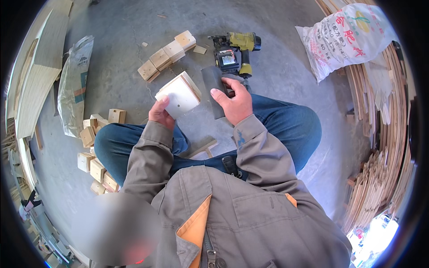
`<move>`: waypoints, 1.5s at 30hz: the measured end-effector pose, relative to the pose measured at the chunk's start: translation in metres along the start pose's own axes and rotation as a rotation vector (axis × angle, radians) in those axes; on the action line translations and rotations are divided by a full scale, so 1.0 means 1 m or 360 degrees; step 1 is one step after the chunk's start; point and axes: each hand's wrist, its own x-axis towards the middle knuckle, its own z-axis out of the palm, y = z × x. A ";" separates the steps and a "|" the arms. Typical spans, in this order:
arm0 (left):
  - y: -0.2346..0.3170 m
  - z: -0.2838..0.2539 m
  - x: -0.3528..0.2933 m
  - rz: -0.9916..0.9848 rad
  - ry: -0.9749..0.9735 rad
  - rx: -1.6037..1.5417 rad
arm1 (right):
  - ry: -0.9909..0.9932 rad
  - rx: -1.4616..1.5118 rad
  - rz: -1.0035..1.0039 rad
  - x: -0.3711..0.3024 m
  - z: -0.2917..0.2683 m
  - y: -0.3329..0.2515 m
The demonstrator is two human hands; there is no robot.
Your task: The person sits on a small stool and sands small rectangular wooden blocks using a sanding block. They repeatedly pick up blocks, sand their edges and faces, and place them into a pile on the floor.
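Note:
My left hand [161, 113] is closed on the near left corner of a square wooden block [179, 97], thumb on its pale face. That face has a small dark spot, and layered edges show at its far and right sides. My right hand [235, 102] grips a dark grey, slightly curved strip [211, 85], fingers over its right edge and thumb on top; its kind is not clear. The strip is held just right of the block, with a small gap between. Beyond both hands, a short row of wooden blocks [167, 56] lies on the floor.
A yellow and black nail gun [241, 42] lies past my right hand. More wooden blocks [97, 169] are piled by my left knee. A white printed sack [346, 38] rests on stacked wood strips [380, 102] at right. Boards [40, 76] and a plastic bag [75, 85] stand at left.

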 end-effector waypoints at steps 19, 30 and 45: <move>0.011 0.040 -0.015 -0.0193 0.0025 -0.0146 | 0.0026 -0.0281 0.0044 -0.001 -0.007 -0.007; 0.009 0.039 -0.013 -0.0186 0.0199 0.0022 | -0.0171 -0.0147 -0.0173 -0.011 0.001 -0.019; 0.011 0.041 -0.014 -0.0226 0.0327 -0.0020 | 0.0016 -0.0448 0.0025 -0.001 -0.006 -0.004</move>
